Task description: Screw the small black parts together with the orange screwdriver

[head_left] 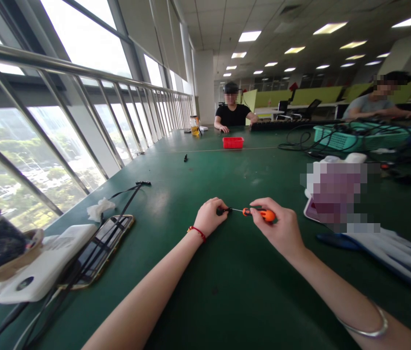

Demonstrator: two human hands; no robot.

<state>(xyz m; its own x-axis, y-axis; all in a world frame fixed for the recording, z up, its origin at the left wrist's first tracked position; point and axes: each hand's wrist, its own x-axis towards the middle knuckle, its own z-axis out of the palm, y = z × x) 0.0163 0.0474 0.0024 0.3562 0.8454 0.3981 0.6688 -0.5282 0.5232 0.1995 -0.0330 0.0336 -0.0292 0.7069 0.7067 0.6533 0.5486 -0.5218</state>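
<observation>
Over the middle of the green table, my left hand pinches a small black part; its exact kind is too small to make out. My right hand is closed round the orange and black handle of a screwdriver. Its thin metal shaft points left, and the tip meets the black part or lies right beside it. Another small black piece lies farther off on the table, apart from both hands.
To the left lie a phone, a white power bank, cables and a crumpled tissue. Gloves rest at right. Farther back are a red tray and a green basket with cables. Two people sit beyond.
</observation>
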